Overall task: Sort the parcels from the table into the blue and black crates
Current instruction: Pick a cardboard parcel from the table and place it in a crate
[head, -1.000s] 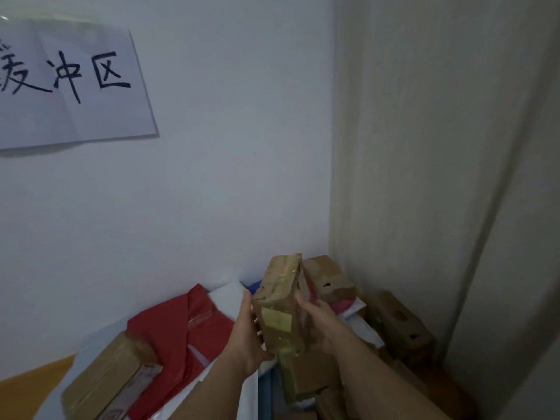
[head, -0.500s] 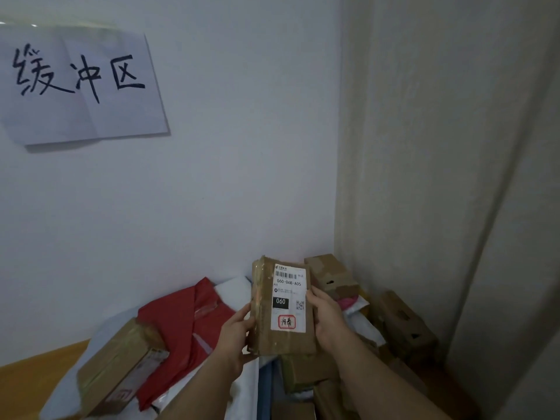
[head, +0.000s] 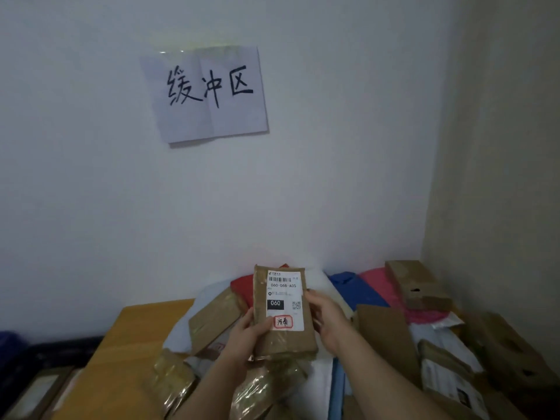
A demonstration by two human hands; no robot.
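Head view of a sorting station, read from left to right. At the far left, beyond the table's left edge, a dark container (head: 45,353) sits low against the wall with a blue shape (head: 12,341) beside it; whether these are the blue and black crates cannot be told in the dim light. The wooden table (head: 130,338) shows a bare strip along its left edge, and past it lie a flat brown box (head: 212,321), two parcels wrapped in glossy tape (head: 172,380) near the front edge, and a red mailer (head: 242,287) toward the back edge. Above, a paper sign (head: 206,92) with handwritten characters is fixed to the wall. At centre, the left hand (head: 245,338) grips the lower left side of a brown cardboard parcel (head: 285,310), thumb laid across the bottom of its white shipping label (head: 285,298); the right hand (head: 327,319) holds the parcel's right edge, fingers curled behind it. The parcel is upright, lifted clear of the heap, label toward the camera. Toward the right edge lie a blue mailer (head: 351,286), a pink mailer (head: 381,286) and several brown cartons (head: 415,283) stacked into the back right corner. Judged from this heap, sorting is at an early or middle stage: one parcel is in hand, apparently for a label check, and many remain unsorted on the table.
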